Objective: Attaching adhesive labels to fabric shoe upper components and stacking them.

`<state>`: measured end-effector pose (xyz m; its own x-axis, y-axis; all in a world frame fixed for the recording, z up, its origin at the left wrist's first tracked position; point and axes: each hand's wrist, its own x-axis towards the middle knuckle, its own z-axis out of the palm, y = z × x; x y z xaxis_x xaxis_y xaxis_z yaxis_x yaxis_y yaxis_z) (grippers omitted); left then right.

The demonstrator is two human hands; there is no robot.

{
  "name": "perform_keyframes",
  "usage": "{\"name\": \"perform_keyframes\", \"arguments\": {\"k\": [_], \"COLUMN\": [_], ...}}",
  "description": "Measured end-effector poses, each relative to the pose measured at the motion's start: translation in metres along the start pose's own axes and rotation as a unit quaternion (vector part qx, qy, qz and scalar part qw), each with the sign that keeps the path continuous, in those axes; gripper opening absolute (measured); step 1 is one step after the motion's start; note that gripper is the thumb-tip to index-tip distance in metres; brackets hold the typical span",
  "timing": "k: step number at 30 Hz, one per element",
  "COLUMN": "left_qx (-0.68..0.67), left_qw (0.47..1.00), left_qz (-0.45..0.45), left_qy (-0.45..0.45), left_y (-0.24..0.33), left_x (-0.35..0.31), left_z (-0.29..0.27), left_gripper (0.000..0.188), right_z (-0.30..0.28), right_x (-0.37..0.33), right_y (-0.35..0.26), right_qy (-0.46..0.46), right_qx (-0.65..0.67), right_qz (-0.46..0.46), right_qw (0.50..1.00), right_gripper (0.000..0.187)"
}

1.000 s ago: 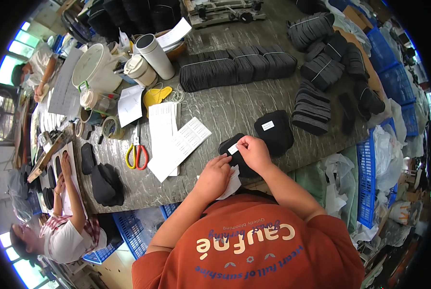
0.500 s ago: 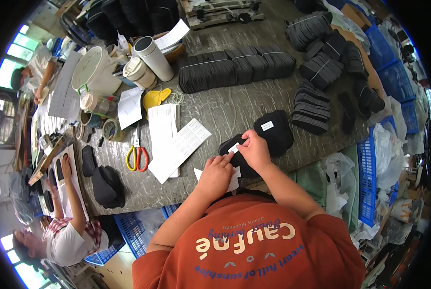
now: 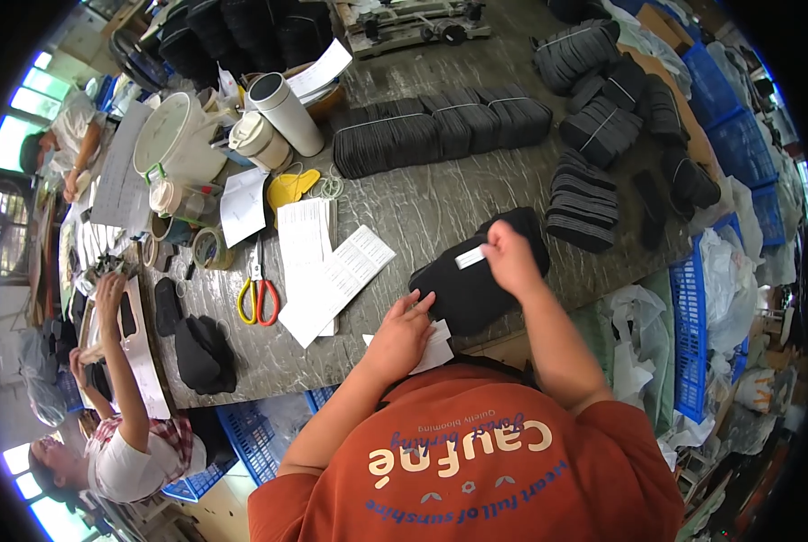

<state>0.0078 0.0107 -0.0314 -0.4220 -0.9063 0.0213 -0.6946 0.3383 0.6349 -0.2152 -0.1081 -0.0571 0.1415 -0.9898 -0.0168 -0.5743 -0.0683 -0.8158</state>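
Note:
Flat black fabric pieces [image 3: 471,294] lie overlapped before me at the table's near edge. A small white label [image 3: 470,259] shows against the top one. My right hand [image 3: 512,260] is over its right part, fingers curled closed with the tips at the label's end; whether they grip the label is hard to see. My left hand [image 3: 398,336] rests at the left edge of the pieces, its fingers spread. White backing paper [image 3: 436,350] sticks out beside and partly beneath that hand.
Printed sheets [image 3: 336,282] and scissors [image 3: 257,294] with red and yellow handles lie left. Behind stands a long row of bundled black pieces [image 3: 440,133]; more bundles [image 3: 584,203] are right. A white tumbler [image 3: 286,115] stands back left. Another person [image 3: 124,452] works at far left.
My right hand has moved right and up from beside my left fingers. The label now shows farther right, and the top black piece covers the other label. My left hand has drawn slightly back.

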Motion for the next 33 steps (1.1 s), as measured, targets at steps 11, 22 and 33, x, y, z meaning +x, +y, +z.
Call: {"name": "perform_keyframes", "arguments": {"k": [11,22,33], "left_qx": [-0.187,0.004,0.013], "left_qw": [0.962,0.999,1.000], "left_qz": [-0.152,0.015,0.007], "left_qy": [0.133,0.047,0.027], "left_y": [0.005,0.005,0.001], "left_x": [0.010,0.004,0.002], "left_z": [-0.005,-0.006,0.000], "left_gripper": [0.014,0.013,0.014], "right_z": [0.014,0.035,0.046], "right_x": [-0.059,-0.040,-0.040], "right_y": [-0.041,-0.034,-0.034], "right_qy": [-0.193,-0.094,-0.081], "right_qx": [0.136,0.130,0.089], "right_qz": [-0.026,0.059,0.082], "right_qw": [0.971,0.985,0.989], "right_gripper": [0.013,0.010,0.011]}}
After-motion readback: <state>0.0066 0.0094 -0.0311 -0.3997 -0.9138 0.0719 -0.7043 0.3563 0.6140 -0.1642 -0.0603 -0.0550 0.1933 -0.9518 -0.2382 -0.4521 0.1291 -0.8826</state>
